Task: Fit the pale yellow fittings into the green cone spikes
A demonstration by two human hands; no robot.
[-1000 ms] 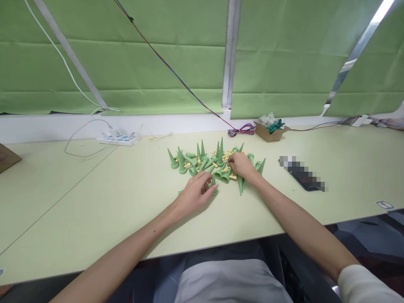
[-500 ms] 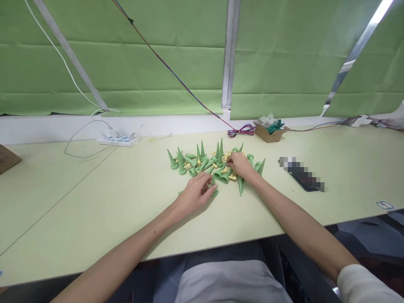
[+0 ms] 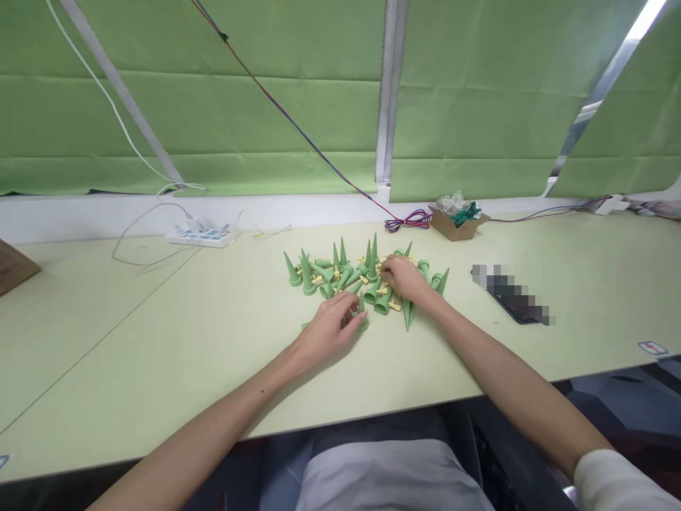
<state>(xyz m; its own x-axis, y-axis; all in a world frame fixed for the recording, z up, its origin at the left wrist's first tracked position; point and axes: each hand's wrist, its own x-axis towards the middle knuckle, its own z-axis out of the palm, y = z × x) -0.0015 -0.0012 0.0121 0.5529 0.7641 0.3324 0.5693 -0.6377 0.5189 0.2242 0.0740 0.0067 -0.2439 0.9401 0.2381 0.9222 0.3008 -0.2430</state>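
Green cone-shaped plastic watering spikes lie and stand in a loose heap on the table, with small yellow valve pieces scattered among them. At the heap's near side, my left hand has its fingers curled around a green spike, thumb by its base. My right hand reaches into the heap's right part with thumb and fingers pinched together. Whatever sits between those fingertips is hidden. Long spikes lie beneath my right wrist.
Behind the heap stand a small cardboard box and a coiled red-blue cable. A phone, partly pixelated, rests at the right. A power strip lies back left, and a brown box corner shows at the left edge.
My right hand has moved slightly to the left among the yellow pieces, its fingertips drawing closer together. The left hand stays at its spike. The whole view has shifted a little.
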